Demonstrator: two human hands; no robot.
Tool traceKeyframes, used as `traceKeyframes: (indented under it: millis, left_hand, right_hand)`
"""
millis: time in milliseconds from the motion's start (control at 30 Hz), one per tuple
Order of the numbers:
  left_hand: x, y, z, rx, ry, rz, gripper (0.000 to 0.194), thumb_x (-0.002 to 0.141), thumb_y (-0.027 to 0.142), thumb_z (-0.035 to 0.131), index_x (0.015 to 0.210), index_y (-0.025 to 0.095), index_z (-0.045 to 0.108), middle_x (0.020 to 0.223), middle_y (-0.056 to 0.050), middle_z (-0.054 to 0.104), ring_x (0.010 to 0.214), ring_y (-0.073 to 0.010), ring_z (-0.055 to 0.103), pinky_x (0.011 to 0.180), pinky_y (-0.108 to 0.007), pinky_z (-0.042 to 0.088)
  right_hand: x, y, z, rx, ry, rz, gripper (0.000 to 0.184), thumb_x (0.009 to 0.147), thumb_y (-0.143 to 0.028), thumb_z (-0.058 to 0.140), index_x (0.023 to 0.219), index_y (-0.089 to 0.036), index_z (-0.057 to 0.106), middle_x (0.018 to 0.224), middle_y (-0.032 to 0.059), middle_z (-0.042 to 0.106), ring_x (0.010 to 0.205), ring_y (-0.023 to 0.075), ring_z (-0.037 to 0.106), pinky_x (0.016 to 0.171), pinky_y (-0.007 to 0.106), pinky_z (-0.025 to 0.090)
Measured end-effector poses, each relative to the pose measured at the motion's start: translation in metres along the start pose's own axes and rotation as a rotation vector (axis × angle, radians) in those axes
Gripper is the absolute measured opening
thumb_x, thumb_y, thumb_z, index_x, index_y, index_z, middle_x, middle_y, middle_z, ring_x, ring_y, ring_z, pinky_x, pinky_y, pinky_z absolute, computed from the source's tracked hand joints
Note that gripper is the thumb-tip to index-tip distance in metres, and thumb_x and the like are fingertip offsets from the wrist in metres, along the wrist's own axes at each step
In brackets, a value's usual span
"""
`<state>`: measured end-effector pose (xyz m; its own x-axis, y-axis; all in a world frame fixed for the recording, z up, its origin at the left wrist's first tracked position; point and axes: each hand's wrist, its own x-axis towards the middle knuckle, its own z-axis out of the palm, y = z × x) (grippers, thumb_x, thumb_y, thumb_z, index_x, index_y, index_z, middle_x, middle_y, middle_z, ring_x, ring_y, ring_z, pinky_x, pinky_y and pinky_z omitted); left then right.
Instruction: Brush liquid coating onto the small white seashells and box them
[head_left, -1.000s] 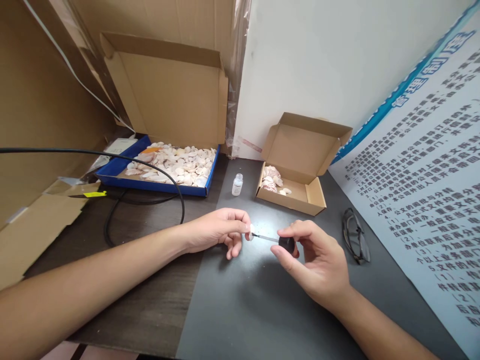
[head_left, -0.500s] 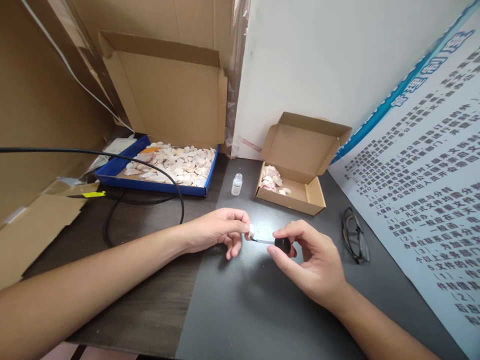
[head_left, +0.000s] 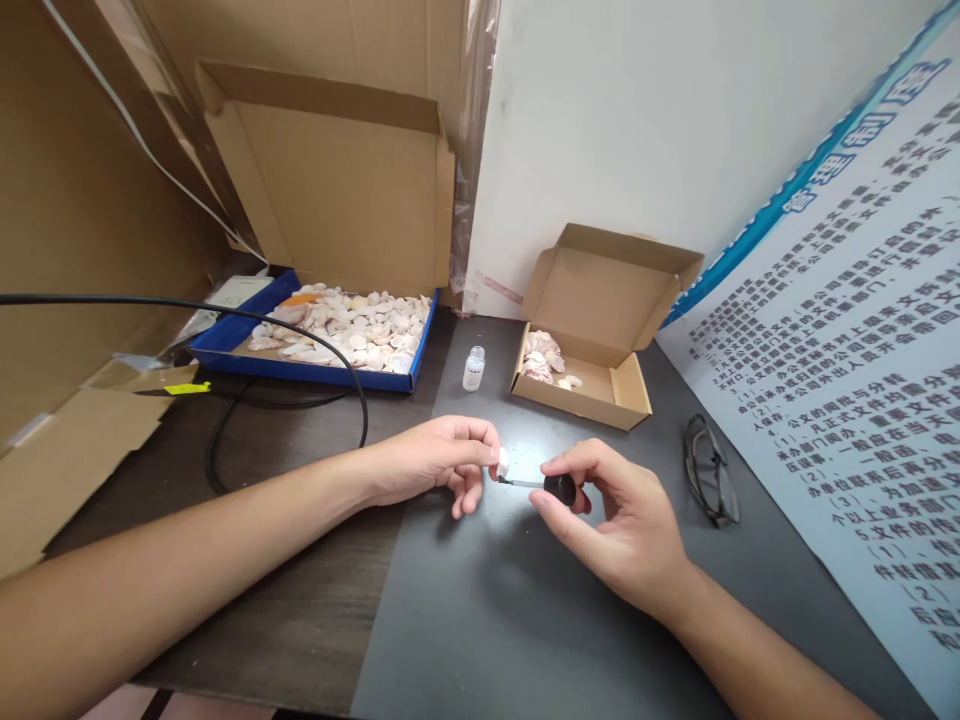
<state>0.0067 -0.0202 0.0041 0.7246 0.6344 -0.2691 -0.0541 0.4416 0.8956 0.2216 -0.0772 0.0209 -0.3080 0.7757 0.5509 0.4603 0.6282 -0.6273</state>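
My left hand [head_left: 442, 462] pinches a small white seashell [head_left: 503, 462] between thumb and forefinger, above the dark grey mat. In my right hand [head_left: 626, 515] is a brush cap [head_left: 559, 489], its black round top gripped by thumb and fingers. Its thin stem points left, and the dark tip meets or nearly meets the lower edge of the shell; exact contact is too small to tell. Beyond the hands, a small clear glass bottle [head_left: 474, 369] with a white label stands upright and uncapped on the mat.
A blue-edged cardboard box [head_left: 315, 374] full of shells lies open at back left. A smaller open box [head_left: 592, 408] holds several shells. Glasses [head_left: 709, 470] lie at right. A black cable [head_left: 360, 385] loops over the table near a yellow-handled knife [head_left: 187, 388].
My right hand has shifted slightly left with the brush cap, and the brush tip has moved from the shell's face to its lower edge. My left hand has stayed in place.
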Motion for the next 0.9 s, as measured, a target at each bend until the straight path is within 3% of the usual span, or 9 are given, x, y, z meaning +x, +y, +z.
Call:
traceKeyframes:
  millis: [467,900]
  left_hand:
    - [0.0001,-0.0004,-0.0002,0.002,0.011,-0.001,0.021,0.078,0.031,0.07,0.078,0.015,0.057,0.069,0.0,0.061,0.048,-0.0091,0.059,0.044,-0.018,0.047]
    - [0.0005,-0.0009,-0.0014,-0.008,-0.012,0.008,0.018,0.081,0.029,0.068,0.079,0.015,0.057,0.06,0.002,0.059,0.046,-0.0094,0.059,0.044,-0.017,0.048]
  right_hand:
    - [-0.0015,0.0032,0.0013,0.029,0.028,0.009,0.016,0.081,-0.019,0.07,0.093,-0.024,0.06,0.064,-0.0054,0.053,0.053,0.0082,0.05,0.05,0.019,0.046]
    - [-0.0011,0.0027,0.0011,0.023,0.02,0.002,0.015,0.081,-0.019,0.07,0.091,-0.023,0.06,0.064,-0.0058,0.053,0.052,0.0074,0.049,0.05,0.018,0.046]
